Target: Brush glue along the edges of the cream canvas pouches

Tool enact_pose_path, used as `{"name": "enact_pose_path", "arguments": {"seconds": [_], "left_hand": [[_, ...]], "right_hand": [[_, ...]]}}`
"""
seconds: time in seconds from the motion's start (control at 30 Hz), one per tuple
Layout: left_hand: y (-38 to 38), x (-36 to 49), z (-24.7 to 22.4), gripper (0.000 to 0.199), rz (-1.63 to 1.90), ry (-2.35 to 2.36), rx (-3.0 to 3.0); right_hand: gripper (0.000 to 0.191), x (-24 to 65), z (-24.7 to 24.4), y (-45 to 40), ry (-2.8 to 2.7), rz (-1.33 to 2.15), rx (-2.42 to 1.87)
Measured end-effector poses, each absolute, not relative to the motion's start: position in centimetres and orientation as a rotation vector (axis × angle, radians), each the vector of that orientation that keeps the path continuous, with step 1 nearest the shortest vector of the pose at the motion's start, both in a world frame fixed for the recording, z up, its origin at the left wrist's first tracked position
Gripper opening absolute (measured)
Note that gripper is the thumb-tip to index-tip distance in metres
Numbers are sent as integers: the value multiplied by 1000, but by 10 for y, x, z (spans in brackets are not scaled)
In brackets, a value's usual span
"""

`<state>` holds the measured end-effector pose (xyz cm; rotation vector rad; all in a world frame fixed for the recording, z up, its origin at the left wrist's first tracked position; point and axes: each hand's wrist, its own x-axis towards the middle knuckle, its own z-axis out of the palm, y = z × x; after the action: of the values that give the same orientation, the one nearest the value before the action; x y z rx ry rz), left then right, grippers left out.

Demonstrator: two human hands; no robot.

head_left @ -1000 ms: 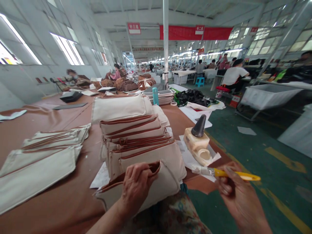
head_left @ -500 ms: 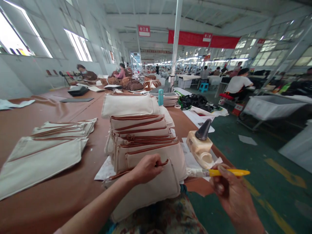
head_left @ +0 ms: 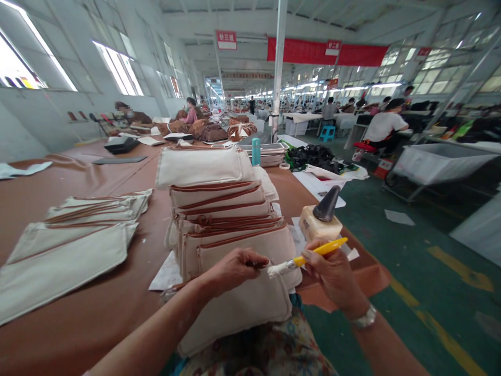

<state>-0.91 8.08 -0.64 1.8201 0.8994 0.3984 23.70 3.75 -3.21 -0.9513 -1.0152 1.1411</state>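
Observation:
My left hand (head_left: 238,267) pinches the brown top edge of the nearest cream fabric panel (head_left: 242,308), which hangs over the table's front edge against my lap. My right hand (head_left: 332,271) is closed around the yellow handle of a paint brush (head_left: 319,253). The brush's whitish bristles point left and sit close to my left fingertips at the panel's edge; whether they touch I cannot tell. Behind the held panel stands a pile of similar cream panels (head_left: 223,211) with brown edging. A cream plastic bottle (head_left: 319,224) with a dark cone on top stands just behind my right hand.
More cream panels (head_left: 74,250) lie fanned on the brown-covered table (head_left: 136,292) at left. A teal bottle (head_left: 255,151) stands behind the pile. The table's right edge drops to a green floor (head_left: 422,282), with a white cart (head_left: 442,162) beyond. Several people work farther back.
My right hand has moved left with the brush, bringing its bristles from beside the bottle to the panel's edge near my left fingers. My left hand keeps its pinch.

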Motion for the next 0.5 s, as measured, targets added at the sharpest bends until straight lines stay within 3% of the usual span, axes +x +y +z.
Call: {"name": "enact_pose_path", "arguments": {"seconds": [0.5], "left_hand": [[61,-5,-19,22,415,937,1793]], "right_hand": [[31,239,-31,37,-1014,938,-1052]]}}
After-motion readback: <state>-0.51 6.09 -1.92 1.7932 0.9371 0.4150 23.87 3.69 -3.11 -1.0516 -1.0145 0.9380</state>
